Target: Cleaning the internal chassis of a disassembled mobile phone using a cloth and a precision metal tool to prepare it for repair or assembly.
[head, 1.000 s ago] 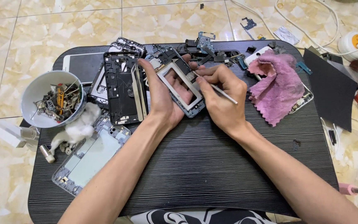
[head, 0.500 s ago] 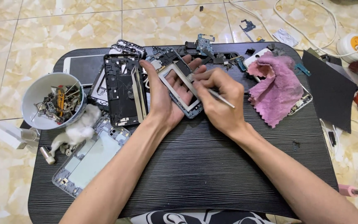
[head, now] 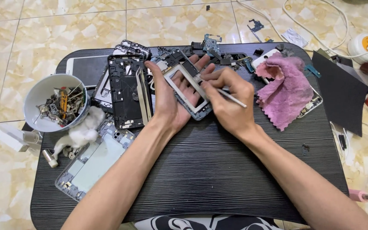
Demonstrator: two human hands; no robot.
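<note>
My left hand point(head: 172, 99) lies palm up over the black table point(head: 201, 170) and cradles a phone frame point(head: 179, 75), a white-edged rectangle with an open middle. My right hand point(head: 230, 101) holds a thin light-coloured tool point(head: 233, 98) like a pen. The tool's tip rests on the frame's right edge near its top, and its shaft points down to the right. Both forearms reach in from the lower edge of the view.
Left of my hands lie a black phone chassis point(head: 126, 90), a grey phone frame with a pale panel point(head: 91, 162), cotton wool point(head: 81, 133) and a white bowl of small parts point(head: 57, 102). A pink cloth point(head: 285, 94), a black sheet point(head: 339, 91) and loose parts lie right.
My right hand has slid the tool a little along the frame's edge, and both hands have shifted slightly. Everything else on the table lies as before.
</note>
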